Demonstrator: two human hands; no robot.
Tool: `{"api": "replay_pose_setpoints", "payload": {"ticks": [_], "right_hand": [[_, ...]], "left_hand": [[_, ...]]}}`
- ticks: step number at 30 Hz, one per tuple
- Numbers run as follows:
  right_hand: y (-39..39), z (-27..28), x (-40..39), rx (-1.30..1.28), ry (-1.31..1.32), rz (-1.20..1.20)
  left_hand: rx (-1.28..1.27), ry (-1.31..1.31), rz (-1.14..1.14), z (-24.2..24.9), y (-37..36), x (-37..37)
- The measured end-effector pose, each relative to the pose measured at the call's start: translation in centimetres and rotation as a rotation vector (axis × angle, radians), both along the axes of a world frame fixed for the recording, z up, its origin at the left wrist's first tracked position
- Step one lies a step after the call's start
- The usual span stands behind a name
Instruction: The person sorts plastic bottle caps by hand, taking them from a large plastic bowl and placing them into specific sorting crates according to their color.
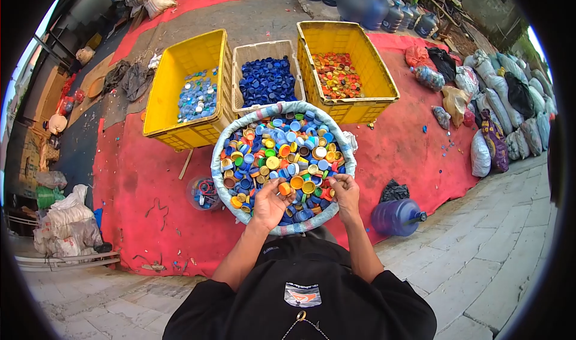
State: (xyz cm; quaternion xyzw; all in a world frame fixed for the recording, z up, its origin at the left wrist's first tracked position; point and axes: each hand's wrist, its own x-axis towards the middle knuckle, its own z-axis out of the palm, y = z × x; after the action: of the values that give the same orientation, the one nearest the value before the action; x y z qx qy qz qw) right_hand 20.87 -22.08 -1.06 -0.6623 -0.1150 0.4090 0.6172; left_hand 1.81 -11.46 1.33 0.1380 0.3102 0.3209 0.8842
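Note:
A round basket (221, 137) with a cloth-wrapped rim stands in front of my body, heaped with mixed plastic bottle caps (294, 151). Over its near left part, my left hand (271, 205) is turned palm up, with an orange bottle cap (284, 189) at its curled fingertips. My right hand (346, 197) is at the near right rim, thumb and fingers pinched together; whatever is between them is hidden. Beyond the basket are a yellow crate (157, 94) of light-blue caps, a white crate (239, 50) of dark-blue caps and another yellow crate (378, 79) of orange and red caps.
A large blue water jug (396, 217) lies on its side at the right of the red ground sheet (162, 220). A clear tub (204, 193) sits left of the basket. Filled sacks (501, 97) line the far right, with more sacks (67, 226) at left.

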Motion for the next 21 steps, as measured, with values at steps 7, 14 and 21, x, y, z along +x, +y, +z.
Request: {"api": "replay_pose_setpoints", "payload": {"ticks": [7,14,21], "right_hand": [[8.1,0.4,-1.1,-0.044,-1.082,0.358],[13.2,-0.5,-2.6,-0.101,-1.279,0.477],[14.7,-0.9,-3.1,-0.195,-1.282,0.553]], "left_hand": [[-0.263,-0.164,0.145,-2.1,0.7,-3.8],[-0.308,-0.138,0.233,-1.8,0.2,-6.0],[-0.298,-0.127,0.274,-2.7,0.1,-7.5]]}}
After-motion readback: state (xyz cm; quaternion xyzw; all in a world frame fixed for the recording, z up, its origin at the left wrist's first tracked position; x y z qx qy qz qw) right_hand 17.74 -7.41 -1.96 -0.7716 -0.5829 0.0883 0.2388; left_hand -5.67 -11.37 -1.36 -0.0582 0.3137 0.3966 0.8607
